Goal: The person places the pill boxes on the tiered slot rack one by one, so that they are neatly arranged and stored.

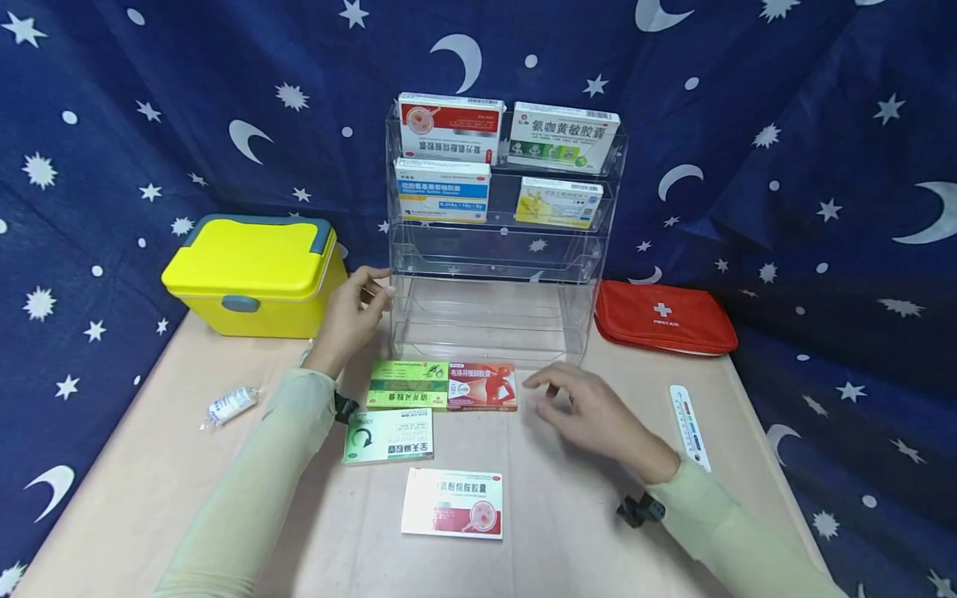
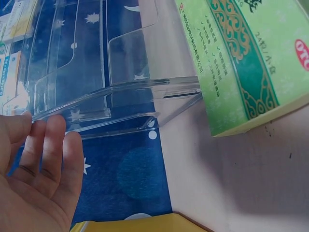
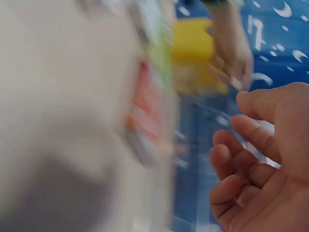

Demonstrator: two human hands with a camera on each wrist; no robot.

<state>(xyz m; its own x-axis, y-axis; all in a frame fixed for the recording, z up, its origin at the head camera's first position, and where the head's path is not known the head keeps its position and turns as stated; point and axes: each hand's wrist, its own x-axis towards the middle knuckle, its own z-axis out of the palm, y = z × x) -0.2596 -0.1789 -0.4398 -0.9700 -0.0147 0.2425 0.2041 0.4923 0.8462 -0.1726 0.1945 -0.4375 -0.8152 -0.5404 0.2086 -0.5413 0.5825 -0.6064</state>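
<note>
Two hands in action: left of centre, the left hand (image 1: 350, 314) pinches the clear rack (image 1: 493, 267); lower right, the empty, loose-fingered right hand (image 1: 586, 413) hovers beside the red box (image 1: 482, 388)!

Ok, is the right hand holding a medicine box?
No, the right hand holds nothing, and the red medicine box beside it lies on the table.

Four medicine boxes (image 1: 452, 504) lay on the desk (image 1: 568, 548) and four cartons (image 1: 443, 191) stood in one clear rack (image 1: 493, 249) near the far edge. One yellow case (image 1: 250, 278) and one wrapped item (image 1: 233, 407) sat toward the left edge, one red pouch (image 1: 665, 320) and one white strip (image 1: 689, 428) toward the right.
</note>
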